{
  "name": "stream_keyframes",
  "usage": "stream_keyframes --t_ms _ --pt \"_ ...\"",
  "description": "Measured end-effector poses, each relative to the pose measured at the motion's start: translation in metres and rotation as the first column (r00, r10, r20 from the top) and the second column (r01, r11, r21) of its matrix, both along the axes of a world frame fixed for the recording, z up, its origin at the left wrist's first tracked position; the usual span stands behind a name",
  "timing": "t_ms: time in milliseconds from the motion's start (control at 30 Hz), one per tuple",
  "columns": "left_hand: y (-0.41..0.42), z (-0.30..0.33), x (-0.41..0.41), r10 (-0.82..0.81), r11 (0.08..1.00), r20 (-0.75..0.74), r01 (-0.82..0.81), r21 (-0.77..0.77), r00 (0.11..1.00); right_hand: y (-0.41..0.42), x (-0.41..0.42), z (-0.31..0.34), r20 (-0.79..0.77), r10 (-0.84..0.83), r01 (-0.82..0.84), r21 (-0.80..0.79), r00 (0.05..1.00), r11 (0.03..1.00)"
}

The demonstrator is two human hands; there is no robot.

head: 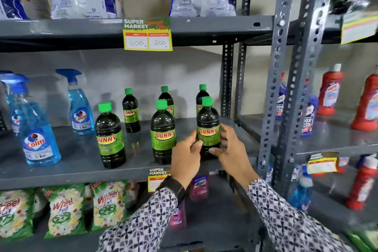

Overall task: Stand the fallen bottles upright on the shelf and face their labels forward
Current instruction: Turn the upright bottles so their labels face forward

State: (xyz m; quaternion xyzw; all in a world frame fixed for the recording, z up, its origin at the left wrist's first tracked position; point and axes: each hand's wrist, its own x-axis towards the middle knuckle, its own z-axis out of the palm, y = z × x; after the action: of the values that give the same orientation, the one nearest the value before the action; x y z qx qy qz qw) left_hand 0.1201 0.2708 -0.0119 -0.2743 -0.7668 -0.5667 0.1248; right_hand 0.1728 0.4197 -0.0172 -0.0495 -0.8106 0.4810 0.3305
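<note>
Both hands, left hand [187, 152] and right hand [229, 149], clasp the upright bottle [208, 127] near the shelf's [81, 161] front right corner, label facing forward; next probably release without tipping it.

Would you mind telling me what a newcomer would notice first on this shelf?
Both hands, left hand and right hand, wrap the front-right Sunny bottle, upright on the middle shelf with its label forward. Blue Colin spray bottles stand far left, and a yellow price tag hangs above.
</note>
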Motion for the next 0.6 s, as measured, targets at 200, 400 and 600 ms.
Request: stream_keyframes --t_ms 200,400,600 --pt "0.006 0.002 -0.006 -0.075 0.996 0.109 0.069 0.056 0.991 0.023 0.002 0.002 0.040 0.072 -0.072 0.011 0.997 0.997" --pt "0.008 0.004 -0.011 -0.233 0.972 0.171 0.230 0.038 0.957 0.030 -0.001 0.002 0.036 0.085 -0.086 0.043 0.996 0.995" --pt "0.008 -0.001 -0.013 -0.222 0.975 0.163 0.219 0.041 0.961 0.032 -0.002 -0.006 0.016 0.069 -0.070 0.055 0.997 0.996"
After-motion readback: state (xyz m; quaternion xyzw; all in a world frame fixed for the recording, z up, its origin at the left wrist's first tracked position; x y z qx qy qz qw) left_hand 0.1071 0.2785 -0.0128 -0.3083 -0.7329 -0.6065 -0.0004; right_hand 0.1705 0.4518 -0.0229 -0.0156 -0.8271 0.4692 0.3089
